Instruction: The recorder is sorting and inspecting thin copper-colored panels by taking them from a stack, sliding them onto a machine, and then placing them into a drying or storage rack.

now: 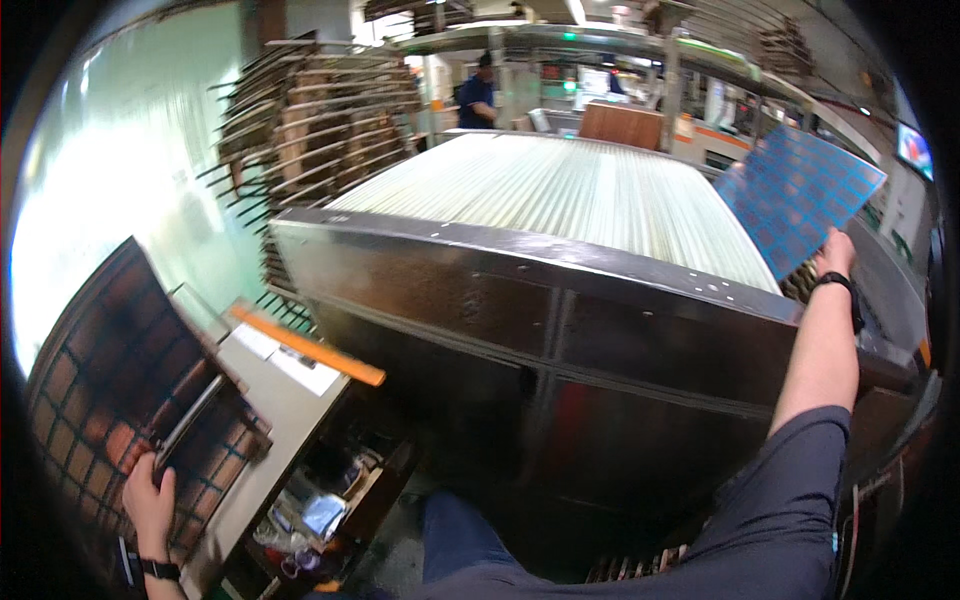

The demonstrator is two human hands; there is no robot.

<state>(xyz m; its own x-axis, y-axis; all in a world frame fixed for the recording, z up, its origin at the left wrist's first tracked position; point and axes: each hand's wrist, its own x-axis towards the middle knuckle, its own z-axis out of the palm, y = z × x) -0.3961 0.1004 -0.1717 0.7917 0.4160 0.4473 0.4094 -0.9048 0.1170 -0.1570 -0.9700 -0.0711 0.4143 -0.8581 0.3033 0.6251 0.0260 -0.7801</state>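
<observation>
My left hand [150, 500] is at a dark, copper-coloured circuit board panel [90, 390] with a grid pattern, which tilts upward at the lower left. Its fingers close at the panel's surface, beside the lower end of a narrow metal bar [190, 412]; exactly how they grip is partly hidden. Stretched far out to the right, my right hand [838, 255] grips the lower right edge of a blue circuit board panel [805, 195] with a copper-toned grid. This panel stands slanted past the right edge of the roller conveyor [540, 190].
The conveyor's metal front [450, 285] spans the middle. At left are a desk [285, 395] with papers, an orange strip [305, 345] and a cluttered shelf [325, 510]. Racks with rods [320, 130] stand behind. Beyond the conveyor are a brown board [620, 127] and another person [477, 100].
</observation>
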